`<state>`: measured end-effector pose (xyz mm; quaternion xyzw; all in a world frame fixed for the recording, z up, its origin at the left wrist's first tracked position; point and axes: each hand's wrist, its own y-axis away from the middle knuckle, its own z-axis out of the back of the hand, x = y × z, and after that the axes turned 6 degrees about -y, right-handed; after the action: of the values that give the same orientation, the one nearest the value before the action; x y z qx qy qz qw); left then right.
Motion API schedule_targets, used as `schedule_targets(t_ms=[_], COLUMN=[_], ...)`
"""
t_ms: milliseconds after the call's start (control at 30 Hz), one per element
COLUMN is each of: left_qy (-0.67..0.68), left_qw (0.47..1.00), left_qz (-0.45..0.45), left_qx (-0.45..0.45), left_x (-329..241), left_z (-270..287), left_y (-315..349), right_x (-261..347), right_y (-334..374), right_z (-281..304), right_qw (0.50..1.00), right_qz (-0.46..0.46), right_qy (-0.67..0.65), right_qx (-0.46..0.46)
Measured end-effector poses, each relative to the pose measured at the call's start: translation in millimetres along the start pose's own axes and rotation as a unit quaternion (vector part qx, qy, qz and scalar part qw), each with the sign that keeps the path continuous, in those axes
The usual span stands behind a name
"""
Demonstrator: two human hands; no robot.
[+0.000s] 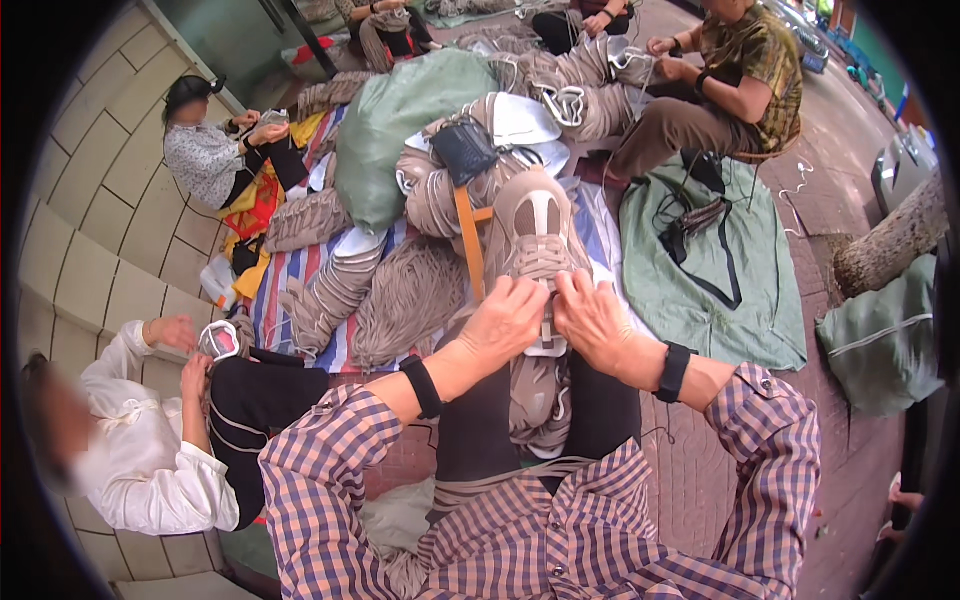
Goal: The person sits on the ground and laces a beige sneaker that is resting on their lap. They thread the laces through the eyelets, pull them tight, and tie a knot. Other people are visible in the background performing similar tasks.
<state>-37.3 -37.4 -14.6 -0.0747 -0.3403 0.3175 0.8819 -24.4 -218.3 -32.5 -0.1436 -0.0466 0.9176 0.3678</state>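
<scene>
A beige-brown sneaker upper point(538, 205) with a pale toe strip lies over my lap, toe pointing away from me. Its flat beige laces point(541, 256) cross the front in several rows. My left hand point(503, 318) is closed in a pinch at the left edge of the lacing. Close beside it, my right hand point(597, 322) pinches at the right edge. Both seem to grip the lace, though the fingertips hide its ends. Below my hands, more beige shoe uppers point(535, 395) rest between my knees.
Ahead lie a bundle of loose laces point(415, 300), stacked uppers point(335, 285), a green sack point(410, 130) and a black bag point(463, 147) with an orange strap. A green sheet point(750, 300) spreads at right. Several people sit around, one in white point(150, 440) at my left.
</scene>
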Motion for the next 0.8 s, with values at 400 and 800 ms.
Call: schedule_targets(t_ms=[400, 800], left_qy=[0.633, 0.306], left_qw=[0.768, 0.889], left_qz=[0.098, 0.324], left_qx=[0.03, 0.108], left_x=[-100.3, -19.4], left_z=[143.2, 33.4], left_y=[70.2, 18.8], right_x=[64.9, 60.3], right_y=[123.8, 86.4], right_z=[25.6, -14.4], right_qw=[0.731, 0.077], right_qz=[0.222, -0.324], right_qy=[-0.633, -0.932], right_qx=[0.122, 0.14])
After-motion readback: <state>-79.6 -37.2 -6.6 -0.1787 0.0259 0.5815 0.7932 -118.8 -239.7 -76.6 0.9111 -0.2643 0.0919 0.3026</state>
